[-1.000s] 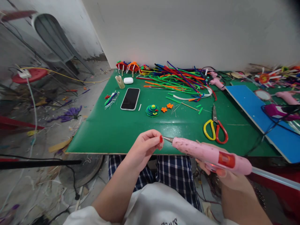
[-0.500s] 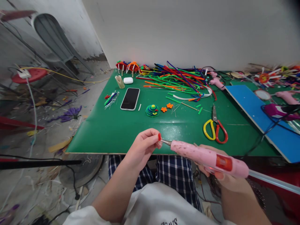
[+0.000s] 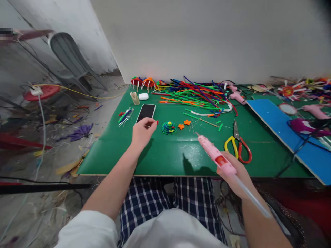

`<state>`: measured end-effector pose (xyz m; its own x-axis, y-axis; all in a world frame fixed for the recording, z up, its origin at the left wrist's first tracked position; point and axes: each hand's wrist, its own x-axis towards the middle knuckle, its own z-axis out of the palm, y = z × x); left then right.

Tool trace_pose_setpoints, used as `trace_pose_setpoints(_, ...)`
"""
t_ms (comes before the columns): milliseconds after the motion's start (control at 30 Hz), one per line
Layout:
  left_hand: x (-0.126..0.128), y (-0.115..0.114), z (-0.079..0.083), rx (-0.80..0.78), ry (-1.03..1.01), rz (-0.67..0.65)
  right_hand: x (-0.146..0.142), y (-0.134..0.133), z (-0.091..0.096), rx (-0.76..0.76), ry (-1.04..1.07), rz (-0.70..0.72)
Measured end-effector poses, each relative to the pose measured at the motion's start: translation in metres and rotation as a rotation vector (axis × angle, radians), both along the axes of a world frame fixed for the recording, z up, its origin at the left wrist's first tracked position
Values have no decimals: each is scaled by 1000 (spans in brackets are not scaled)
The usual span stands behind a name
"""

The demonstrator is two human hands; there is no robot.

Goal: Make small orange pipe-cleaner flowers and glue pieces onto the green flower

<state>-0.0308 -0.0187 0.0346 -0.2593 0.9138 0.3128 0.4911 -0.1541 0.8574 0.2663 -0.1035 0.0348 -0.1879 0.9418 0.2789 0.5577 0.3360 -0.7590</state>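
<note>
My right hand (image 3: 234, 174) grips a pink glue gun (image 3: 214, 154) with a clear glue stick out its back; the nozzle points forward over the green table (image 3: 165, 155). My left hand (image 3: 141, 131) reaches out above the table with fingers pinched on a small red piece (image 3: 157, 122), just left of a green layered foam dome (image 3: 169, 127). A black phone (image 3: 146, 112) lies under and beyond that hand. Two small orange foam flowers (image 3: 184, 124) lie right of the dome.
Yellow-and-red scissors (image 3: 239, 146) lie to the right. A pile of coloured strips (image 3: 196, 93) fills the far side. A blue board (image 3: 279, 125) and more glue guns are at far right. A white earbud case (image 3: 143, 96) sits near the phone. The floor at left is littered.
My left hand has left the glue gun's nozzle and stretched forward toward the green dome with the red piece. The glue gun has swung up and forward over the table.
</note>
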Motion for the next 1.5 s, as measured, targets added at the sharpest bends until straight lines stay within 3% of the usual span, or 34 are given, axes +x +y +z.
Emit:
trace_pose_setpoints(67,-2,15,-12,83,413,-129,5,7,-9,-20,-25,-27)
trace_pose_setpoints(167,0,26,-24,177,810,-262,7,13,-28,-39,-80,-134)
trace_pose_setpoints(333,3,29,-29,237,1080,-282,2,13,-49,-68,-125,-180)
trace_pose_setpoints(867,16,27,-31,296,1219,-190,0,14,-57,-69,-112,-185)
trace_pose_setpoints(1500,18,29,-35,276,1220,-225,0,14,-56,-83,-103,-208)
